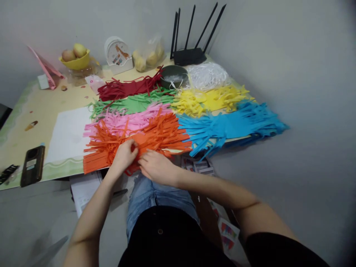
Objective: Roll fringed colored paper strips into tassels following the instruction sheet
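Both hands work at the table's front edge, over a pile of orange fringed material (172,129) cut into narrow strips. My left hand (125,154) is closed in a pinch on the orange strips, thumb and finger curled together. Close beside it on the right, my right hand (158,167) has its fingers bent and closed on the orange strips at the edge. What lies right between the fingertips is partly hidden. Behind the orange pile lies a pink fringed pile (133,118), and to its right a blue fringed pile (236,124).
Farther back lie green (136,103), dark red (130,88) and yellow (210,100) fringed piles. A dark bowl (168,70), white stringy material (208,76) and a black router (189,56) stand behind. Left are a white sheet (68,133) and a phone (32,165).
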`<state>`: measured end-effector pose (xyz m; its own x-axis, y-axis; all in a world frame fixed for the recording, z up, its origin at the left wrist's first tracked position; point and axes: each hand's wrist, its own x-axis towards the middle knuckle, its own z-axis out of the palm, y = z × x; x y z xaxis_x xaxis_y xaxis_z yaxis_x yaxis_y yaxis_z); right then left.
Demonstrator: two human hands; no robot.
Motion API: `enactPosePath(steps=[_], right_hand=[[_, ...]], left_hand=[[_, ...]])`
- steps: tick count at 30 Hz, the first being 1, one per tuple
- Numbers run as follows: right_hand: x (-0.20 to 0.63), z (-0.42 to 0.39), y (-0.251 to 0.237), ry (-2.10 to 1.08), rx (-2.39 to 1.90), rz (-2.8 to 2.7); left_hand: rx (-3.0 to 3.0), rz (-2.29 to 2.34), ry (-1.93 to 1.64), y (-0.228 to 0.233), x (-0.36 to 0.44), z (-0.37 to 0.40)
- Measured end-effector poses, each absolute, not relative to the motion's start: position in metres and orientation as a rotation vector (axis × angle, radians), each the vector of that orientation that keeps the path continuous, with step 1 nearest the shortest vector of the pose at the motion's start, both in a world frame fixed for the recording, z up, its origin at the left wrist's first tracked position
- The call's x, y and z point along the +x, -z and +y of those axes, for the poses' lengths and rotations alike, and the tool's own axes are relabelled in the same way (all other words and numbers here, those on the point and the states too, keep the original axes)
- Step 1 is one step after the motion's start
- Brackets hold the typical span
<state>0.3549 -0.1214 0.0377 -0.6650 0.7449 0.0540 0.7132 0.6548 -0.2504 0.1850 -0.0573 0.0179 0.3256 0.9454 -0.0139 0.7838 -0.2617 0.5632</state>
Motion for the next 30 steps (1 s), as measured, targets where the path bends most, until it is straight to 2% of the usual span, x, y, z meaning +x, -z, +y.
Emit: enactPosePath(steps=[7,13,17,23,30], right_hand=[[0.333,-0.118,-0.010,-0.305,-1.250,-2.674],[0.337,-0.109,-0.020,-0.499,-1.352,-2.571],[0.326,-0.101,-0.026,-0.418,-1.544,-2.444],[0.296,-0.100,-0.003,-0.285,-1.237,-2.722],[0.291,-0.105,0.016,-0.465,-1.277,-2.651]], left_hand=[[2.006,1.591,-0.742,-0.015,0.184,-0.063],[1.837,1.616,-1.091,-0.016,0.178,-0.067],[1.702,1.550,-1.339,-0.019,0.176,-0.069],[1.619,1.553,-1.578,-0.025,0.176,-0.080],[1.137,1.691,-1.976,-0.042,0.117,-0.088]])
